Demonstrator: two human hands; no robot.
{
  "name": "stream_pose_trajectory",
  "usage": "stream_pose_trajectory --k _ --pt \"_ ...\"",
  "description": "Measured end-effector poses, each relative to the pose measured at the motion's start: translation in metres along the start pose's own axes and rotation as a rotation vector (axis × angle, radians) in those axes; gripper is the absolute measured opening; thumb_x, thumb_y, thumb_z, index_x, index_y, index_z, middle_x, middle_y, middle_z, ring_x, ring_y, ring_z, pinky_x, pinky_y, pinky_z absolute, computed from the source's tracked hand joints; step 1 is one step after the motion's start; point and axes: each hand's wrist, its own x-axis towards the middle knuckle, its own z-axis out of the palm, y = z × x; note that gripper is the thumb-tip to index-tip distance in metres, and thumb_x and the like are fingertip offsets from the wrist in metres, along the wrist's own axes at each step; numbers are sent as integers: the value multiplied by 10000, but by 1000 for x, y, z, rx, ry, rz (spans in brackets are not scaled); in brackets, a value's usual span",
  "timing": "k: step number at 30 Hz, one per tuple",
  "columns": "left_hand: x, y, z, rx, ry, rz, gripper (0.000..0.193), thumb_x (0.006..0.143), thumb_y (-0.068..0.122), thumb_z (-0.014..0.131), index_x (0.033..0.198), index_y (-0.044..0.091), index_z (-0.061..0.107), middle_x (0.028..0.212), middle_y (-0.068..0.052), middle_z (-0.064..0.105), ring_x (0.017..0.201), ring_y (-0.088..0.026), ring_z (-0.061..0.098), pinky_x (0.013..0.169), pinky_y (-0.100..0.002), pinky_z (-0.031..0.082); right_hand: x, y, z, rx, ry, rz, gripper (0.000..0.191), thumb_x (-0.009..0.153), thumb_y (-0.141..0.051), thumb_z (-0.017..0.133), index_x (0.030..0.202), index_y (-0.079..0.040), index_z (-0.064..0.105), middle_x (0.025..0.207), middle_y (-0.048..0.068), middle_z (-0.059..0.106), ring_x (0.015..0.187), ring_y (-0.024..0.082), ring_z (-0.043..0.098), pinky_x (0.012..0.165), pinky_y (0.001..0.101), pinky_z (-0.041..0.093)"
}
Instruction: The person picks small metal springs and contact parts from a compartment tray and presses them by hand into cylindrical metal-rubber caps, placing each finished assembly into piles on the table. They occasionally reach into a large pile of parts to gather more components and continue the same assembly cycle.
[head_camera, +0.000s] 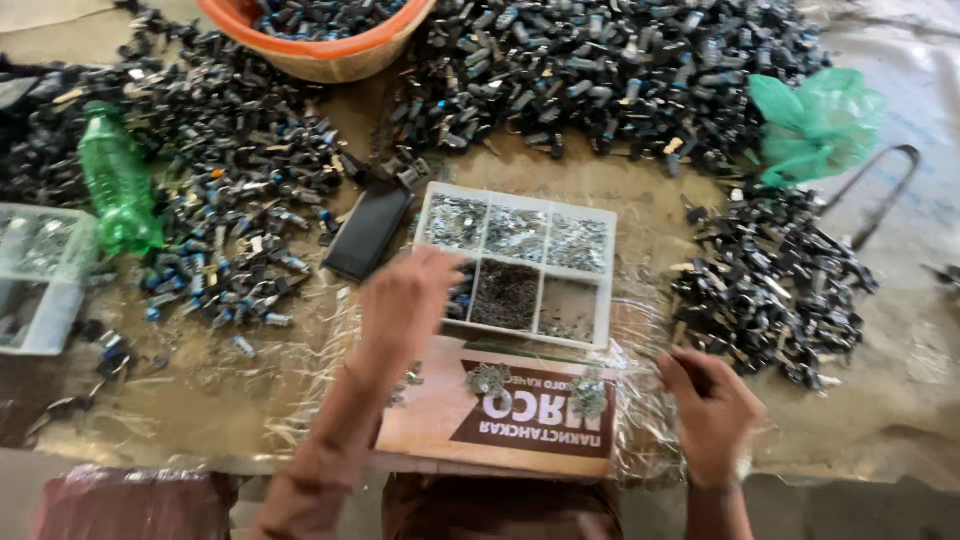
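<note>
My left hand (405, 300) is blurred and reaches over the near left corner of a white compartment tray (515, 264) filled with small metal parts; whether it holds anything cannot be told. My right hand (712, 405) rests with fingers curled at the right edge of a cardboard sheet (500, 410) wrapped in clear plastic, and seems to pinch something small and dark. Two small clusters of metal parts (490, 378) lie on the cardboard between my hands.
Heaps of small black parts (620, 70) cover the surface at the back, left and right (770, 285). An orange basin (320, 45), a green plastic bottle (115, 180), a black phone (368, 230), a green bag (815, 125) and a clear box (40, 275) lie around.
</note>
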Motion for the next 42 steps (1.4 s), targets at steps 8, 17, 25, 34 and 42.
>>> stream_pose_trajectory --k 8,17,25,34,42 --pt "35 6 -10 133 -318 141 339 819 198 762 1135 120 667 967 -93 717 943 -290 687 777 -409 535 3 -9 22 -756 149 -574 159 892 -127 747 1038 -70 772 1092 103 730 1035 299 633 923 400 494" --pt "14 22 -46 -88 -56 151 187 892 145 772 1057 94 701 1013 -84 733 873 -230 708 753 -366 573 -36 -60 26 230 -214 -110 243 935 -146 711 1138 -15 736 1092 81 745 982 164 702 887 291 561" --pt "-52 114 -32 -429 182 149 284 849 48 822 1089 61 671 958 -78 713 846 -267 722 739 -366 573 -38 -59 79 525 -533 205 234 957 -13 698 1172 78 705 1059 128 750 951 148 694 828 308 561" --pt "-50 82 -33 -524 0 137 490 871 39 778 1336 -8 632 1017 -119 705 884 -283 705 768 -387 580 -24 -47 91 621 -587 279 189 947 -47 691 1106 50 658 982 103 733 863 145 691 756 295 559" --pt "-23 52 -14 -287 173 -27 388 838 130 795 1209 75 692 1178 -161 691 1008 -331 688 833 -391 551 36 -67 131 -481 -415 -593 170 836 -185 762 978 -91 750 936 59 699 840 218 657 730 324 529"
